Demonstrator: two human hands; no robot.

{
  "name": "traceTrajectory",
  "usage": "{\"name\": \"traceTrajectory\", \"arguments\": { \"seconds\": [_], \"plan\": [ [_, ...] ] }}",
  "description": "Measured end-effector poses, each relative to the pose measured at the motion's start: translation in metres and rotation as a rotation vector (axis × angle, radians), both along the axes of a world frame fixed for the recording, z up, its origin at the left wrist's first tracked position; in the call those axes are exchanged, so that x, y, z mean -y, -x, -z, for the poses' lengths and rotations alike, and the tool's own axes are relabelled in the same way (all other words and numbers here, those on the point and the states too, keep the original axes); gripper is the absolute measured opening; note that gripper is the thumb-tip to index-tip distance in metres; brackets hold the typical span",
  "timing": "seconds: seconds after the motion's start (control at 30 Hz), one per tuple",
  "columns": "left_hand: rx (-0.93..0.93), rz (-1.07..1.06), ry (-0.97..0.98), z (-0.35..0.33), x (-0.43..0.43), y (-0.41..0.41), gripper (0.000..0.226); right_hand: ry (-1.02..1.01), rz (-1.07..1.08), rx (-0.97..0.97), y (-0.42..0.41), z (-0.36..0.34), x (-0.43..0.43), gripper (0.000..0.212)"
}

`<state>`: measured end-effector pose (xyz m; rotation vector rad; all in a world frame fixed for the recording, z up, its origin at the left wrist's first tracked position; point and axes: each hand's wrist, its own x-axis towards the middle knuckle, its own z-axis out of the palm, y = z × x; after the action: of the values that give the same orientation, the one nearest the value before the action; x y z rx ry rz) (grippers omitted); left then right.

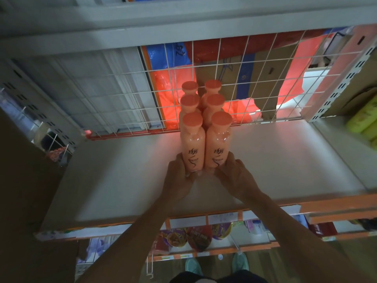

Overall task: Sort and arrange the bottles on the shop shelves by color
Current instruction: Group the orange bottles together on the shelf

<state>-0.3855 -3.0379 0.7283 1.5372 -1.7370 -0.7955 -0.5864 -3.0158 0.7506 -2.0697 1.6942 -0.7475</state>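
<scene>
Six orange bottles (212, 103) stand in two files of three on the white shelf (122, 176), near the wire grid (122, 84); the left hand (178, 178) has its fingers (180, 160) curled round the front-left bottle (192, 146) at its base; the right hand (231, 172) clasps the front-right bottle (217, 146) likewise; green bottles (361, 123) lie far right.

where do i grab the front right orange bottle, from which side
Take the front right orange bottle round its straight lower body, from the front and right. The neighbouring bottle crowds its left side and the middle bottle stands behind, so only those faces are free. The neck narrows under the cap. The right hand grips there.
</scene>
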Motion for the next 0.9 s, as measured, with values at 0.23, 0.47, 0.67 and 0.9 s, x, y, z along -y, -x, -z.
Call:
{"name": "traceTrajectory", "arguments": {
  "seconds": [0.23, 0.47, 0.67, 0.9],
  "plan": [
    [0.001, -0.025, 0.001, 0.003, 0.0, 0.001, 0.062, -0.034, -0.01, 0.013, 0.002, 0.007, 0.011, 0.059],
    [-0.055, -0.015, -0.002, 0.005, 0.003, 0.002, 0.065, -0.063, -0.021, 0.045, 0.004, 0.01, 0.016, 0.047],
    [-0.068, 0.015, 0.001, 0.009, 0.007, -0.001, 0.07, -0.135, -0.004, 0.092, 0.003, 0.01, 0.015, 0.053],
    [-0.46, 0.179, -0.026, -0.011, 0.019, 0.0, 0.093, -0.14, -0.119, 0.373, 0.005, -0.014, 0.015, 0.08]
  ]
}}
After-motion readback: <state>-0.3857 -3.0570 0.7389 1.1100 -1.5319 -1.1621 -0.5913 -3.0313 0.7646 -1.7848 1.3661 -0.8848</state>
